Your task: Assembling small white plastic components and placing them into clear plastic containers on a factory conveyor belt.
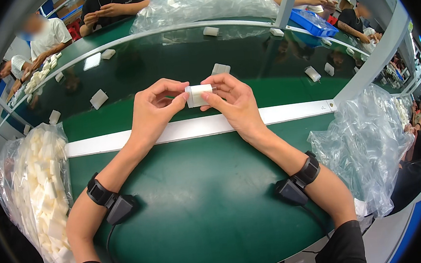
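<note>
Both hands meet over the white rail, holding one small white plastic part [199,90]. It has a translucent, flat-edged cap at its left end and a thin pin sticking out at the right. My left hand [155,106] pinches the cap end between thumb and fingers. The thumb and fingers of my right hand [234,102] grip the white body near the pin end. Just beyond my hands, a similar white part [221,69] lies on the dark green belt [155,61]. The exact kind of part cannot be made out.
A clear bag of cream-white pieces [45,194] stands at left; a crumpled clear plastic bag [362,144] lies at right. A white rail [190,129] crosses the green table [201,196]. Further white parts dot the belt. Co-workers sit opposite, near a blue tray [313,23].
</note>
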Demonstrator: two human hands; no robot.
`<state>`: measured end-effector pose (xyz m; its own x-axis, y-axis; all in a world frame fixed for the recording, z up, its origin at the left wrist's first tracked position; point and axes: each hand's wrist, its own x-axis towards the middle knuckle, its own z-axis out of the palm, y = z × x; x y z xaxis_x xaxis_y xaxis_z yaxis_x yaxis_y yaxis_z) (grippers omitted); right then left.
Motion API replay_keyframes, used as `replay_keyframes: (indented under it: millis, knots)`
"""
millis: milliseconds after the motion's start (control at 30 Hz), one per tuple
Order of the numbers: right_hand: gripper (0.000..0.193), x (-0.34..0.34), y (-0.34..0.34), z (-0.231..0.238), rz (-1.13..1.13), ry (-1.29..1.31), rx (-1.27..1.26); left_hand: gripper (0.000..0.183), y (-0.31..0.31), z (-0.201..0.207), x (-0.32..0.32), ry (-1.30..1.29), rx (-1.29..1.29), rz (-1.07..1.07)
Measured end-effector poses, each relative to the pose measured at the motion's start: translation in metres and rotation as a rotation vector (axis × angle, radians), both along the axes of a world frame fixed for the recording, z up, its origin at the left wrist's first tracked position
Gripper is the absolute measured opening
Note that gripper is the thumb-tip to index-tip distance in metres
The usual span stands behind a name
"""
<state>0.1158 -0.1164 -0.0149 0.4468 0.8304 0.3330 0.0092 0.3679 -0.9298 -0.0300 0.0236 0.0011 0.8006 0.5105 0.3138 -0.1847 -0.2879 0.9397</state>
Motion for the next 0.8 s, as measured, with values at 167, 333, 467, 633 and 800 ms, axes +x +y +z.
replay_keyframes:
  millis: [167, 333, 467, 633, 800]
  knots:
    - [0.023, 0.001, -0.002, 0.002, -0.025, -0.049, -0.027, 0.017, 0.003, 0.0, 0.0, 0.022, 0.156, -0.009]
    - [0.023, 0.002, -0.002, -0.003, -0.029, -0.101, -0.024, 0.017, 0.005, 0.002, -0.002, 0.107, 0.116, -0.049]
    - [0.023, 0.001, -0.004, 0.002, -0.057, -0.232, -0.036, 0.017, 0.006, 0.003, -0.003, 0.092, 0.012, -0.079]
    - [0.023, 0.009, -0.001, -0.007, 0.046, -0.151, -0.013, 0.023, 0.011, 0.001, -0.001, 0.123, 0.053, -0.139]
    - [0.04, 0.005, 0.001, -0.003, 0.129, 0.052, -0.003, 0.053, 0.003, 0.012, -0.003, 0.148, -0.218, -0.393]
